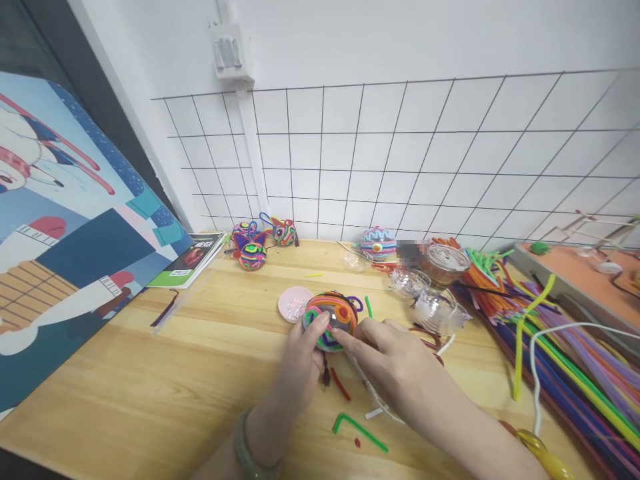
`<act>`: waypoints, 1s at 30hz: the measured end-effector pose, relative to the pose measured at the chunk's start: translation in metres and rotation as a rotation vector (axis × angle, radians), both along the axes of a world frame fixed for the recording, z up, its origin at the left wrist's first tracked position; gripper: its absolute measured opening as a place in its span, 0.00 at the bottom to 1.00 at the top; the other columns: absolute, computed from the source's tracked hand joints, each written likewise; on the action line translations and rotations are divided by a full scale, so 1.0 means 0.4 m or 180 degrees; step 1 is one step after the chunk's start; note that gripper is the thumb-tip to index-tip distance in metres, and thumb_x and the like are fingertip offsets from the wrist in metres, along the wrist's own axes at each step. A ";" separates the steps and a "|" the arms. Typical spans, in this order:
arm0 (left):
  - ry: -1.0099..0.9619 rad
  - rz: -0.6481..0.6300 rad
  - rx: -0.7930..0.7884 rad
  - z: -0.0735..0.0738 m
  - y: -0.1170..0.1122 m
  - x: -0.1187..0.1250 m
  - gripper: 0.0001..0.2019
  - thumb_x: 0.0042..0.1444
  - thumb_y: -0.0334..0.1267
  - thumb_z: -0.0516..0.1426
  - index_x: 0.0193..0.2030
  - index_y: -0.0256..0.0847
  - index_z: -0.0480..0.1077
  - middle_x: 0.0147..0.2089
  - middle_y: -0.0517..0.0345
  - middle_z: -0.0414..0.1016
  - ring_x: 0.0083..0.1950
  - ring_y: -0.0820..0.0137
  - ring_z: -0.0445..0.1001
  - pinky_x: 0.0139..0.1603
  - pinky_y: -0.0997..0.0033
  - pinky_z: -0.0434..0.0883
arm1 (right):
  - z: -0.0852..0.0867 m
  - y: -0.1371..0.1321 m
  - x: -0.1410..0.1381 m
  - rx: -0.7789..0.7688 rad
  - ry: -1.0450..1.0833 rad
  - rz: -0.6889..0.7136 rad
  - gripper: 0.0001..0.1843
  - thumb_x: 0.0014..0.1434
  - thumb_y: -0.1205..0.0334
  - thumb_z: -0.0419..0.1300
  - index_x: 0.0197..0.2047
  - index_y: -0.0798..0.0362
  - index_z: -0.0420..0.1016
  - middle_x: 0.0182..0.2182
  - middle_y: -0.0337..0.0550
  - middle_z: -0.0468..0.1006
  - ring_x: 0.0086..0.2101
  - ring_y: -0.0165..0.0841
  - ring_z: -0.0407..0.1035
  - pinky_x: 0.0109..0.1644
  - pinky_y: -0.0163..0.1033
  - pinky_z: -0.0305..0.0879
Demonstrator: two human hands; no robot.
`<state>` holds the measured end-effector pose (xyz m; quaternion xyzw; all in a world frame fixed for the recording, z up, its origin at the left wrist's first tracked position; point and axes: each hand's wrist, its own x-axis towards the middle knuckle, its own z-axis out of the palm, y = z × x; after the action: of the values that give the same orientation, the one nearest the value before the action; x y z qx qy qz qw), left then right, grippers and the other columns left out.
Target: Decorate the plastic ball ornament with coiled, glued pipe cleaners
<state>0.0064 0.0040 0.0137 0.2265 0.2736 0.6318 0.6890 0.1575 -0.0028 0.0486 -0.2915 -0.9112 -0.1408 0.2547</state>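
Note:
A clear plastic ball stuffed with coloured pipe cleaners rests on the wooden table in the middle of the view. My left hand grips its left side, thumb pressed on top. Fingers of my right hand press against its front and right side, so both hands are closed on it. A green bent pipe cleaner piece and red scraps lie just in front of my hands. A pink round dish sits right behind the ball on the left.
Several finished colourful balls stand at the back by the wire grid. Clear half-shells and a tape roll sit at the right. A long pile of pipe cleaners covers the right side. A booklet and a painted board are on the left.

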 end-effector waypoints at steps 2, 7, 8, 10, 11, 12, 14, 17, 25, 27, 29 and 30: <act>-0.0037 -0.0134 -0.0007 -0.003 0.002 -0.002 0.14 0.52 0.36 0.63 0.45 0.35 0.73 0.45 0.49 0.79 0.51 0.59 0.75 0.54 0.61 0.69 | 0.004 0.005 0.005 0.0043 0.0040 0.0084 0.19 0.66 0.71 0.45 0.53 0.58 0.74 0.28 0.46 0.71 0.26 0.33 0.63 0.28 0.37 0.60; -0.0156 -0.0497 -0.0019 -0.007 0.004 -0.008 0.12 0.56 0.37 0.59 0.46 0.35 0.72 0.45 0.48 0.79 0.52 0.59 0.75 0.53 0.60 0.70 | 0.008 0.017 0.012 0.0089 0.0074 0.0238 0.19 0.67 0.72 0.45 0.50 0.58 0.76 0.29 0.47 0.73 0.27 0.33 0.65 0.30 0.37 0.61; -0.0163 -0.0555 -0.0017 -0.007 0.004 -0.010 0.12 0.57 0.37 0.59 0.47 0.35 0.72 0.45 0.48 0.79 0.52 0.59 0.75 0.53 0.60 0.71 | 0.008 0.018 0.013 0.0110 0.0081 0.0260 0.19 0.67 0.72 0.45 0.50 0.58 0.76 0.29 0.47 0.73 0.27 0.33 0.65 0.30 0.37 0.61; -0.0146 -0.0647 -0.0039 -0.005 0.002 -0.012 0.12 0.58 0.37 0.58 0.47 0.35 0.72 0.45 0.48 0.79 0.51 0.59 0.75 0.52 0.61 0.71 | 0.009 0.022 0.016 0.0149 0.0081 0.0303 0.19 0.67 0.72 0.45 0.50 0.58 0.76 0.30 0.47 0.73 0.28 0.33 0.65 0.30 0.38 0.62; -0.0132 -0.0680 -0.0053 -0.004 0.001 -0.014 0.12 0.58 0.38 0.57 0.47 0.35 0.72 0.45 0.48 0.79 0.51 0.60 0.75 0.52 0.62 0.72 | 0.009 0.023 0.017 0.0170 0.0077 0.0324 0.19 0.67 0.72 0.45 0.50 0.58 0.76 0.30 0.48 0.73 0.28 0.33 0.65 0.31 0.38 0.62; -0.0113 -0.0713 -0.0063 -0.004 0.001 -0.016 0.13 0.59 0.38 0.57 0.48 0.35 0.73 0.45 0.48 0.79 0.51 0.60 0.75 0.51 0.62 0.72 | 0.009 0.024 0.019 0.0191 0.0078 0.0341 0.19 0.67 0.72 0.45 0.50 0.58 0.76 0.31 0.48 0.73 0.29 0.33 0.65 0.31 0.38 0.62; -0.0077 -0.0767 -0.0071 -0.006 0.001 -0.020 0.13 0.59 0.39 0.57 0.49 0.35 0.72 0.46 0.47 0.79 0.51 0.60 0.75 0.50 0.63 0.72 | 0.009 0.026 0.022 0.0225 0.0082 0.0375 0.19 0.68 0.72 0.45 0.50 0.58 0.76 0.31 0.48 0.74 0.29 0.33 0.65 0.31 0.38 0.62; -0.0044 -0.0831 -0.0080 -0.011 0.003 -0.023 0.15 0.60 0.40 0.56 0.50 0.35 0.72 0.47 0.47 0.79 0.50 0.61 0.75 0.48 0.64 0.73 | 0.008 0.029 0.024 0.0208 0.0077 0.0427 0.19 0.68 0.72 0.44 0.50 0.58 0.75 0.31 0.48 0.74 0.29 0.33 0.65 0.31 0.38 0.63; -0.0069 -0.0869 -0.0119 -0.003 0.001 -0.021 0.13 0.59 0.40 0.56 0.47 0.37 0.74 0.44 0.48 0.80 0.49 0.61 0.76 0.47 0.64 0.73 | 0.016 0.030 0.023 0.0127 -0.0062 0.0492 0.22 0.70 0.70 0.40 0.50 0.60 0.74 0.33 0.51 0.76 0.30 0.35 0.67 0.32 0.40 0.65; -0.0076 -0.0898 -0.0062 -0.001 0.002 -0.021 0.13 0.60 0.40 0.56 0.48 0.36 0.74 0.43 0.48 0.80 0.49 0.61 0.76 0.47 0.64 0.73 | 0.016 0.030 0.023 0.0122 -0.0101 0.0509 0.22 0.70 0.70 0.40 0.50 0.61 0.74 0.33 0.51 0.76 0.31 0.35 0.67 0.33 0.41 0.65; -0.0073 -0.0929 -0.0050 0.000 0.003 -0.022 0.14 0.60 0.40 0.56 0.48 0.36 0.74 0.43 0.48 0.80 0.49 0.61 0.76 0.46 0.65 0.73 | 0.014 0.030 0.024 0.0156 -0.0119 0.0521 0.21 0.69 0.71 0.41 0.50 0.62 0.74 0.33 0.51 0.76 0.31 0.36 0.68 0.33 0.42 0.65; -0.0073 -0.0942 -0.0053 0.001 0.003 -0.023 0.14 0.60 0.40 0.55 0.49 0.36 0.74 0.44 0.47 0.80 0.49 0.61 0.76 0.46 0.65 0.73 | 0.013 0.030 0.025 0.0178 -0.0126 0.0529 0.20 0.69 0.71 0.41 0.50 0.62 0.74 0.33 0.51 0.76 0.31 0.36 0.68 0.33 0.42 0.65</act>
<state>-0.0027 0.0053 0.0140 0.2514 0.2345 0.5236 0.7796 0.1674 0.0092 0.0539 -0.2048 -0.9329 -0.1502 0.2555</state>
